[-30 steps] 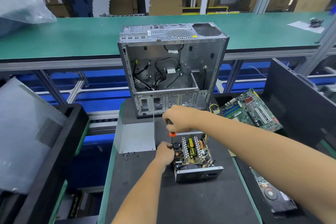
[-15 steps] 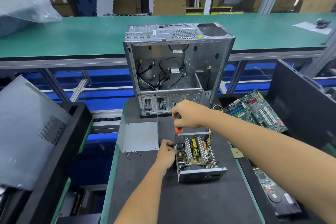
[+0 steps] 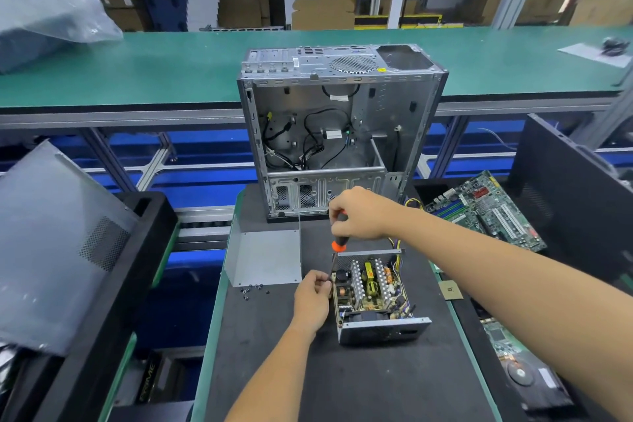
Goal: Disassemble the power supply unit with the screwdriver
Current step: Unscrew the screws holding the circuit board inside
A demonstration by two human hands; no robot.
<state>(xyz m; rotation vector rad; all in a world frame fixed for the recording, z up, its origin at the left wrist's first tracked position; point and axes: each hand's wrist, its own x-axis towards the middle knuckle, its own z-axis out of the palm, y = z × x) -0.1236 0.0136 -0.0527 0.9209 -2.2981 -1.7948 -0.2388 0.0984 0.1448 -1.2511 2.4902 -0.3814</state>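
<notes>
Head view, single frame. I see the power supply unit (image 3: 373,295) lying cover-off near the middle of the dark worktop (image 3: 342,380), circuit board and heat sinks exposed, its metal end plate facing the near edge.

Right hand (image 3: 359,214) is closed around the handle of the screwdriver (image 3: 338,243), which stands close to upright, orange collar just above the unit's far-left corner. The shaft runs down along that corner; I cannot tell where the tip sits.

Left hand (image 3: 313,298) rests against the unit's left side, fingers curled narrow and pinching at the shaft's lower part beside the casing.

A loose grey metal cover (image 3: 265,257) lies toward the worktop's left edge, with a few small screws (image 3: 251,290) scattered just in front of it. An emptied computer case (image 3: 339,130) stands at the far edge. A green motherboard (image 3: 486,212) lies off the right edge.
</notes>
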